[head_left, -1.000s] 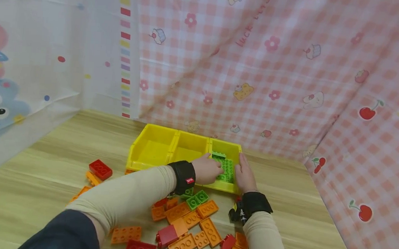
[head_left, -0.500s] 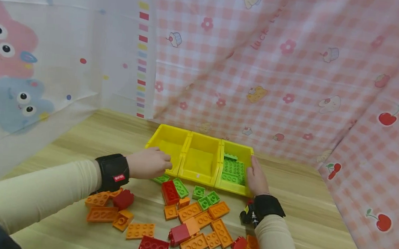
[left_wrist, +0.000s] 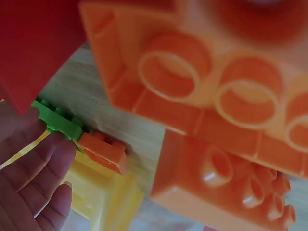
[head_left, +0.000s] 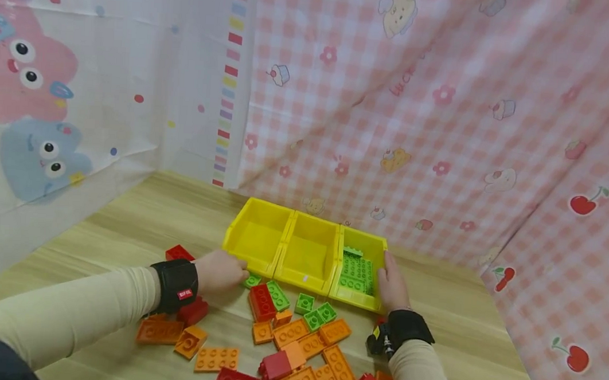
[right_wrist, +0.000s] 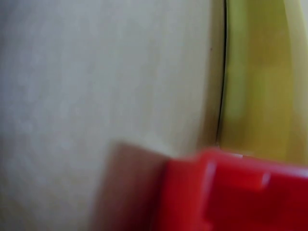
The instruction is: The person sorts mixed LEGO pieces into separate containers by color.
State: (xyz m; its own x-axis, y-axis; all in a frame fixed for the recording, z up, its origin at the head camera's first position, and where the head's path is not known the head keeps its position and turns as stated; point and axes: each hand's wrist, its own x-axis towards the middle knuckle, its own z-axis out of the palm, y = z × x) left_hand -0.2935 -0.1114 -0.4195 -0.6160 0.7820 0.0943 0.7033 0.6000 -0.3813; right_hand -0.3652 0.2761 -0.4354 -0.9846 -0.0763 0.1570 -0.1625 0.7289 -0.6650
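Observation:
My left hand (head_left: 221,273) is low at the front of the yellow three-compartment bin (head_left: 279,252), its fingertips at a green building brick (head_left: 252,280). In the left wrist view, its fingers (left_wrist: 41,168) look loosely extended beside that green brick (left_wrist: 57,122); whether they touch it I cannot tell. An orange brick (left_wrist: 103,151) lies just past it. My right hand (head_left: 395,283) rests against the bin's right side, fingers stretched along the wall. Several green bricks (head_left: 356,270) lie in the right compartment. The right wrist view shows a red brick (right_wrist: 250,197) close up, with no hand visible.
Loose orange bricks (head_left: 290,334), red bricks (head_left: 262,302) and green bricks (head_left: 305,303) spread over the wooden table (head_left: 462,342) before the bin. Large orange bricks (left_wrist: 192,86) fill much of the left wrist view. A checked pink cloth (head_left: 338,128) hangs behind.
My left hand has left the right compartment and moved leftward, then down to the table before the left compartment. The right hand stays at the bin's side. The head view has shifted.

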